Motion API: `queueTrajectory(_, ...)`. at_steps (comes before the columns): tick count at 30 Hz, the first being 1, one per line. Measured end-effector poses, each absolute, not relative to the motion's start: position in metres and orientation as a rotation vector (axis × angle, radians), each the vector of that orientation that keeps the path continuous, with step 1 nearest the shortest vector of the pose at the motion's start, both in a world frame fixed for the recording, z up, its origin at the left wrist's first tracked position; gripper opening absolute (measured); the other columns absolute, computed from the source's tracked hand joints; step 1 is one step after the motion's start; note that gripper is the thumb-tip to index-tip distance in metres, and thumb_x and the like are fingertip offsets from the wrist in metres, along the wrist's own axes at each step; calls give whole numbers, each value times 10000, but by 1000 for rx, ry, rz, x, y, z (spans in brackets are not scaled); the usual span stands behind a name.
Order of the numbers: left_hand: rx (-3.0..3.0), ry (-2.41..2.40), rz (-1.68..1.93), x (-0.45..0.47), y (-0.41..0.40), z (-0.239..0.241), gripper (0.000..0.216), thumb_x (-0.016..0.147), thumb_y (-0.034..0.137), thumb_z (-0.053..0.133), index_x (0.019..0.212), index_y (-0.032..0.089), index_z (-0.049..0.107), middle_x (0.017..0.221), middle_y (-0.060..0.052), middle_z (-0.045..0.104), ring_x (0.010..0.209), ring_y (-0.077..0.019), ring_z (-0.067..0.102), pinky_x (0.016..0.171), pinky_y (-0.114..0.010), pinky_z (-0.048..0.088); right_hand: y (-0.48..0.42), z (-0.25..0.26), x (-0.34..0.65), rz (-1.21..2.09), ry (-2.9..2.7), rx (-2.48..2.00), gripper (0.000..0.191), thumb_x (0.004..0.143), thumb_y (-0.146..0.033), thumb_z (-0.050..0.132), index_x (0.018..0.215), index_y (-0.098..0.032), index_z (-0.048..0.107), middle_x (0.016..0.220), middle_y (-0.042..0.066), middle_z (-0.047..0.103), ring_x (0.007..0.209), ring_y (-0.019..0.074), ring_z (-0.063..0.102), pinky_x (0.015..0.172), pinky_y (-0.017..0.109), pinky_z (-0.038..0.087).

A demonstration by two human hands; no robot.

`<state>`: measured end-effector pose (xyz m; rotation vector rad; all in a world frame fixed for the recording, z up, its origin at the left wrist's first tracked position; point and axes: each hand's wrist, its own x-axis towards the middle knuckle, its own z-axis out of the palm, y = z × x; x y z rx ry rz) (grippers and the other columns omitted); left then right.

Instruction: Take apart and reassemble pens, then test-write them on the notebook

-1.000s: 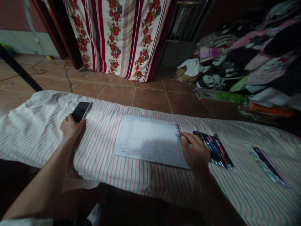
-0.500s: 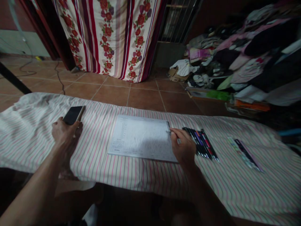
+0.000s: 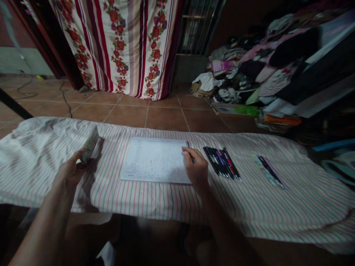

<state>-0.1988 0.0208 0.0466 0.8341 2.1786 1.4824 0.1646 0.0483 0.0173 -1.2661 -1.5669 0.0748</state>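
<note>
My left hand (image 3: 70, 168) is closed on the near end of a phone (image 3: 91, 143), which stands tilted up on the cloth with a pale, patterned side showing. Its dark screen is out of sight. At the right edge of a spiral notebook (image 3: 158, 160), my right hand (image 3: 197, 166) is closed in a pinch, resting by the wire binding. A short dark end, apparently of a pen (image 3: 192, 160), pokes out between its fingers. The notebook lies flat, its page printed along the left side. Several pens (image 3: 223, 162) lie in a row just right of my right hand.
A striped cloth (image 3: 111, 188) covers the table. Farther right lie a few more slim pens (image 3: 270, 171). Beyond the table are a tiled floor (image 3: 163, 116), a floral curtain (image 3: 119, 48) and a heap of clothes (image 3: 266, 62) at the right.
My left hand has turned the phone from lying screen-up to standing tilted. My right hand has curled more at the notebook's edge. The whole view has shifted slightly to the right.
</note>
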Motion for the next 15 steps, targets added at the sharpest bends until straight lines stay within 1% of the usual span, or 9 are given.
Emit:
queueTrajectory(2,682,1987,1479,-183,11,55,183,825,87,453,660,135,518,642,-46,620,646,-163,621,598,-335,589,47,16,164,106,-1569,-1237,268,839,-226,432,872,-168,692,852,83,704,797,180,654,726,300,521)
queueTrajectory(3,406,1741,1546,-175,7,59,175,840,91,454,691,133,535,675,-49,626,675,-151,619,613,-300,587,46,16,163,134,-1568,-1226,263,838,-232,440,872,-167,693,850,85,703,793,181,653,710,299,521)
queueTrajectory(4,214,1568,1580,-166,3,61,167,848,97,454,723,130,561,694,-52,629,679,-139,613,593,-255,578,45,15,162,176,-1564,-1219,259,837,-240,448,877,-167,693,853,87,703,792,182,652,702,301,521)
queueTrajectory(5,141,1451,1623,-157,0,63,163,845,89,460,747,132,582,714,-49,635,686,-130,611,590,-228,572,44,14,161,237,-1555,-1218,253,836,-252,459,889,-169,692,864,88,703,802,184,652,708,306,520)
queueTrajectory(7,170,1344,1683,-137,-3,63,165,818,78,495,705,133,601,689,-26,623,654,-111,597,607,-209,564,42,12,157,425,-1504,-1221,246,832,-289,489,934,-178,683,887,85,705,825,189,654,746,323,521)
queueTrajectory(9,286,1274,1691,-115,-3,60,147,771,77,552,642,126,603,643,-1,602,608,-90,579,624,-191,548,42,11,153,705,-1408,-1203,285,825,-348,525,1022,-187,653,894,80,709,810,189,657,757,344,525)
queueTrajectory(10,327,1243,1682,-103,-3,57,124,742,90,592,623,124,604,621,8,592,603,-89,580,644,-193,542,42,10,151,862,-1352,-1174,335,816,-380,545,1081,-191,625,896,82,711,792,189,658,743,352,530)
queueTrajectory(12,365,1169,1657,-77,-4,52,31,690,124,663,676,123,634,653,10,615,660,-112,612,738,-244,539,43,9,146,1145,-1213,-1084,464,794,-436,586,1194,-203,553,922,92,712,790,194,662,731,367,536)
queueTrajectory(15,413,1086,1552,-39,-10,46,234,644,191,737,852,119,659,849,-27,673,774,-134,634,857,-292,493,45,9,141,1414,-972,-944,591,779,-494,611,1292,-240,466,1011,104,695,920,208,657,844,405,506)
